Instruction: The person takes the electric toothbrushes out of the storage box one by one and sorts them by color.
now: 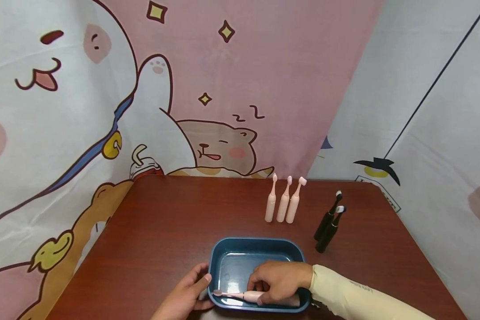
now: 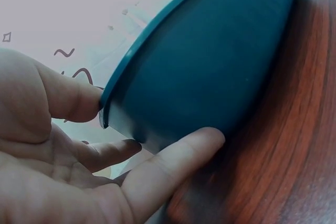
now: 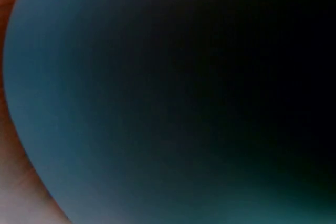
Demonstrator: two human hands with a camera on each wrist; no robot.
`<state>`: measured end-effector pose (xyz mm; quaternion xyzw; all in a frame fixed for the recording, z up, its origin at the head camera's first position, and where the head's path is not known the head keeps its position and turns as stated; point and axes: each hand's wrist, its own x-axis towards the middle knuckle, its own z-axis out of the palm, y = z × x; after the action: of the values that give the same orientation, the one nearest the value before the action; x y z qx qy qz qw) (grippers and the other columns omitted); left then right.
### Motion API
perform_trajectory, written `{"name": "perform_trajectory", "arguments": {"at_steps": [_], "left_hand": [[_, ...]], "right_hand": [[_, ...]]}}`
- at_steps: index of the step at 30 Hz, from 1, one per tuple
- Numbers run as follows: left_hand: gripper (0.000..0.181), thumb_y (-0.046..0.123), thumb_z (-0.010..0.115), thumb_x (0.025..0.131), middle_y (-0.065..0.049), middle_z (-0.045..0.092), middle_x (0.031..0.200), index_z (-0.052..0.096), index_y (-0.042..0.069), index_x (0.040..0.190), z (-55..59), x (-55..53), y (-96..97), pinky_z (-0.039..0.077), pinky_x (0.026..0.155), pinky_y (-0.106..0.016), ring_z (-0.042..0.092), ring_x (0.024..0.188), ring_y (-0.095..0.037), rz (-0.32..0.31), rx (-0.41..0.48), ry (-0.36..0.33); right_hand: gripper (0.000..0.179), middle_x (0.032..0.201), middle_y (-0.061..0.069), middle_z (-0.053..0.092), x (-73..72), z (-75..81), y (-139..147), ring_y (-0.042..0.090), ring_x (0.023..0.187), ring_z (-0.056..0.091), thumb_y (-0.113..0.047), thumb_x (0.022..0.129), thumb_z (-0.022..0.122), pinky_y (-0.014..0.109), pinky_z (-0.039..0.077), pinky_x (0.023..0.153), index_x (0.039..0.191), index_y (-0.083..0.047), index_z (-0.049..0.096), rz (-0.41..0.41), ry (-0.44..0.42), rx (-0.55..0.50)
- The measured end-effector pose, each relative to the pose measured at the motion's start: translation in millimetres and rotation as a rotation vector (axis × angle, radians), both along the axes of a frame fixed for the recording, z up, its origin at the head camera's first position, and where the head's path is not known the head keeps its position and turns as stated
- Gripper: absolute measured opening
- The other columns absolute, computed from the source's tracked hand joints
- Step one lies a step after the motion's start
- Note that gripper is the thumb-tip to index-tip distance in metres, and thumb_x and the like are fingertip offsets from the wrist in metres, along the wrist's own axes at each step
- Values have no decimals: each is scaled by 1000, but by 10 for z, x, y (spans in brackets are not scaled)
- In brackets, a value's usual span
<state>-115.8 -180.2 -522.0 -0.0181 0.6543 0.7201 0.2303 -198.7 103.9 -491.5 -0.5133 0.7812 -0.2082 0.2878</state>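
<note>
A pink electric toothbrush (image 1: pixel 251 296) lies along the near side inside a blue plastic tub (image 1: pixel 258 242), its head pointing left. Over its handle my right hand (image 1: pixel 281 280) reaches into the tub, gripping it with curled fingers and thumb. My left hand (image 1: pixel 190 289) touches the tub's left end from outside. In the left wrist view, its fairly straight fingers (image 2: pixel 178 161) rest against the rim and outer wall. The right wrist view shows mostly a dark, blurred blue surface, so the grip is hidden there.
Three pink electric toothbrushes (image 1: pixel 282 206) stand upright behind the tub. Two black electric toothbrushes (image 1: pixel 327 230) stand to its right. The dark red wooden table (image 1: pixel 164 222) meets a cartoon-printed cloth (image 1: pixel 288 80) at the back.
</note>
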Motion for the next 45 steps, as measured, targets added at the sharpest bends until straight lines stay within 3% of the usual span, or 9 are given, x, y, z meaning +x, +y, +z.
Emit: {"name": "perform_trajectory", "arguments": {"at_steps": [12,18,25,36,45], "left_hand": [[61,29,49,105,-32,29,151,26,-5,150,14,-8,6,58,81,-49,55,118,-33,-6,17,6],[60,30,49,105,-32,30,151,28,-5,149,16,-16,13,58,81,-49,55,118,-34,-1,-8,-5],[61,29,50,105,-31,29,151,27,-5,149,34,-29,25,58,81,-51,54,119,-33,15,-6,-41],[57,29,49,105,-27,34,149,31,-3,148,25,-5,12,58,81,-50,51,121,-33,-3,21,2],[52,26,47,106,-27,35,147,33,-3,147,14,0,4,58,80,-49,52,118,-31,-5,48,24]], "right_hand": [[16,86,-19,62,13,54,2,-7,74,55,-29,91,67,15,49,66,105,-22,66,-9,-158,47],[13,82,-18,58,33,125,12,-8,71,51,-27,93,64,14,46,62,104,-22,64,44,-140,57],[13,85,-19,60,38,203,35,-8,74,52,-27,94,63,14,48,66,106,-22,64,47,-154,40],[15,92,-17,62,17,285,110,-8,82,55,-24,95,63,16,51,75,109,-21,62,39,-199,-21],[15,97,-15,65,23,468,124,-5,87,58,-23,97,62,20,54,75,112,-21,60,13,-178,-118]]}}
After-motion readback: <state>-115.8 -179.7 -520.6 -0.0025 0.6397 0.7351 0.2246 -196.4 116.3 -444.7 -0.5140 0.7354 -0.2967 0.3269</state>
